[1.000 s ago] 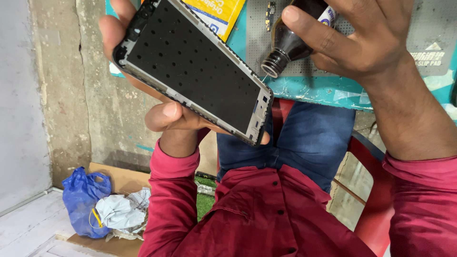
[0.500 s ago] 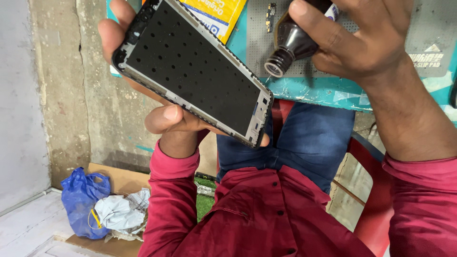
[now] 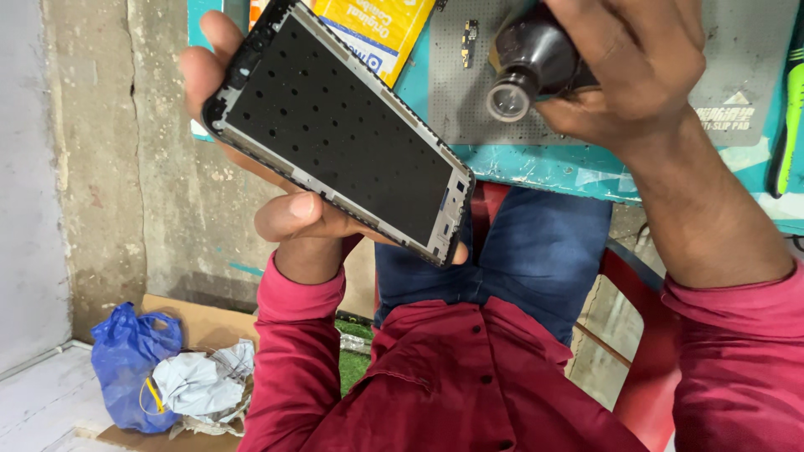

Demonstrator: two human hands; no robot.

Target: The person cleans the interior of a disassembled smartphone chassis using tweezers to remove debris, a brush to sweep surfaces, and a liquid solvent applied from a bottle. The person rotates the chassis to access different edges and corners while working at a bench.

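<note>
Phone frame [image 3: 339,134] is cradled in left hand [image 3: 285,213], thumb along its lower edge, above the lap. Dark bottle [image 3: 536,63] is gripped in right hand [image 3: 636,71], its open mouth just beside the frame, over grey work mat [image 3: 737,50] on teal table [image 3: 544,163].

I see the frame [image 3: 339,138], a flat black phone panel dotted with small holes and edged in grey, held face up and slanted, its top toward the upper left and its lower corner over my lap. The bottle [image 3: 536,63] is small and dark, tipped on its side with its open, round mouth pointing down-left, just right of the frame.
</note>
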